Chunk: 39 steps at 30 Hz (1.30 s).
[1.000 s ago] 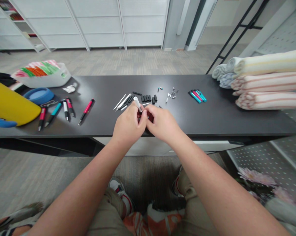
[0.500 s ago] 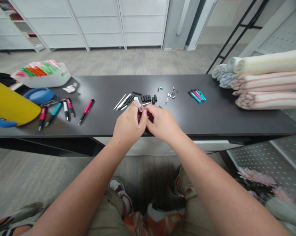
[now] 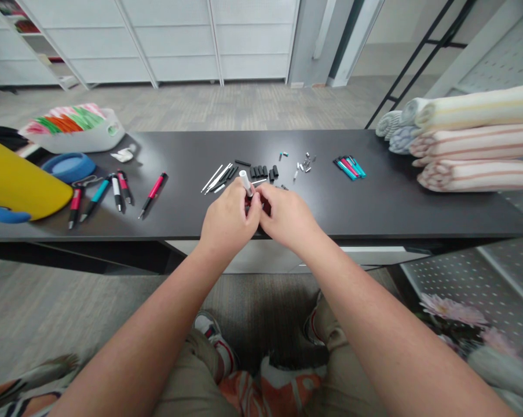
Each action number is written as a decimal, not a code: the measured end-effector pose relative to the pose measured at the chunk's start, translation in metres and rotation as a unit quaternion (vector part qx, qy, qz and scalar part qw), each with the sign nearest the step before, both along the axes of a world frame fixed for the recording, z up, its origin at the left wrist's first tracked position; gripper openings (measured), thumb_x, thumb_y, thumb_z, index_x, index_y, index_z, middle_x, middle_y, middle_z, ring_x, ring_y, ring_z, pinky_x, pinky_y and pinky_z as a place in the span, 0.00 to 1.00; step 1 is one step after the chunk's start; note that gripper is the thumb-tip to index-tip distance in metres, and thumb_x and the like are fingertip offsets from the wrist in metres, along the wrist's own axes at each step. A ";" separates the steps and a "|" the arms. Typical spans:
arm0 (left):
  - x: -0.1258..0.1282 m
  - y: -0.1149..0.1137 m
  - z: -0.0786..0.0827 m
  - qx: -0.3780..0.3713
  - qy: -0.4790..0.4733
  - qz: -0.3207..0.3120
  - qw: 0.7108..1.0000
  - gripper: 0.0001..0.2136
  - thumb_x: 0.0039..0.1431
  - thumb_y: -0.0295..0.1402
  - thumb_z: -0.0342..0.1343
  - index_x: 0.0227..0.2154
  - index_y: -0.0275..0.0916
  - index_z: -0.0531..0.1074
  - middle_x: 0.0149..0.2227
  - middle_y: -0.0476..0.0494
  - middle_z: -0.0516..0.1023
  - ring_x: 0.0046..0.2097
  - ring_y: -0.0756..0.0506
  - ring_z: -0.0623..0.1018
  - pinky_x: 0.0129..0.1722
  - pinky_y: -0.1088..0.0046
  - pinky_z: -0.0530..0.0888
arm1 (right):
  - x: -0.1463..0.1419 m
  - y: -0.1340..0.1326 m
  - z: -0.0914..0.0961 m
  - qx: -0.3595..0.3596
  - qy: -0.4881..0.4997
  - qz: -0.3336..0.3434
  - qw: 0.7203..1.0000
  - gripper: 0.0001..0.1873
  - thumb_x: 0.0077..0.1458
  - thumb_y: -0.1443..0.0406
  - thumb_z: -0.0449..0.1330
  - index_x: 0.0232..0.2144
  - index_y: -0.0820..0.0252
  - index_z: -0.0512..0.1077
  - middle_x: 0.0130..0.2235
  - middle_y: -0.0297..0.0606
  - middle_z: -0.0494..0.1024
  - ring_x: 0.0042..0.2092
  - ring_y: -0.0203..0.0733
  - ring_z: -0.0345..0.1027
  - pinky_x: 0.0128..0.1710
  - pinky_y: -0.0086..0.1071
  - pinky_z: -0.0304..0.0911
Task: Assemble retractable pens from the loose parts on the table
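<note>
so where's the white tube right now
In the head view, the white tube is near the middle, poking up from the left hand, just left of the short black pieces on the table.

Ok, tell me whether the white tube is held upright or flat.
Roughly upright: the white tube points up from the left hand, round end uppermost. Its lower part is hidden; exact tilt I cannot tell.
</note>
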State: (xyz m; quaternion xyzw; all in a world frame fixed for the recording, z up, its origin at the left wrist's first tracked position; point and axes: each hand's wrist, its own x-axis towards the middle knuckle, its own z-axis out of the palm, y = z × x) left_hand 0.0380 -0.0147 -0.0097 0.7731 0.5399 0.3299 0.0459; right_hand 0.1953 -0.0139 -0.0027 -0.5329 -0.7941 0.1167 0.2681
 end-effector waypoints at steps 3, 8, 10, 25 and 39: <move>0.000 0.000 0.000 0.000 -0.002 -0.001 1.000 0.08 0.71 0.36 0.51 0.46 0.39 0.71 0.40 0.40 0.80 0.39 0.42 0.80 0.40 0.65 0.75 | 0.000 0.000 0.000 0.003 -0.003 -0.002 1.000 0.08 0.68 0.64 0.53 0.42 0.56 0.73 0.36 0.40 0.81 0.34 0.44 0.70 0.33 0.35 0.50; 0.000 0.000 -0.001 0.000 -0.003 -0.003 1.000 0.08 0.71 0.35 0.51 0.46 0.39 0.71 0.41 0.40 0.80 0.40 0.42 0.80 0.43 0.64 0.75 | -0.001 0.000 -0.001 0.006 -0.004 0.002 1.000 0.10 0.68 0.63 0.52 0.43 0.57 0.73 0.36 0.41 0.81 0.33 0.45 0.69 0.33 0.35 0.50; 0.000 0.000 0.000 -0.001 -0.003 -0.005 1.000 0.08 0.71 0.35 0.51 0.47 0.39 0.71 0.41 0.39 0.80 0.40 0.42 0.80 0.43 0.64 0.75 | -0.001 0.000 -0.002 0.011 -0.003 0.004 1.000 0.10 0.68 0.63 0.52 0.44 0.57 0.73 0.36 0.41 0.81 0.34 0.45 0.69 0.33 0.35 0.51; 0.000 0.001 0.001 -0.013 -0.029 -0.007 0.999 0.07 0.71 0.36 0.52 0.45 0.40 0.71 0.38 0.42 0.80 0.37 0.43 0.79 0.40 0.66 0.74 | 0.001 0.001 -0.002 0.011 0.014 0.006 1.000 0.09 0.67 0.64 0.54 0.43 0.56 0.74 0.36 0.39 0.82 0.33 0.44 0.70 0.33 0.35 0.51; -0.013 0.019 0.004 -0.156 -0.250 -0.069 0.953 0.08 0.66 0.40 0.58 0.42 0.41 0.72 0.30 0.50 0.77 0.28 0.49 0.76 0.30 0.73 0.71 | 0.006 0.004 0.000 -0.039 0.142 0.042 0.988 0.08 0.69 0.63 0.58 0.43 0.55 0.78 0.42 0.35 0.86 0.40 0.41 0.77 0.40 0.32 0.61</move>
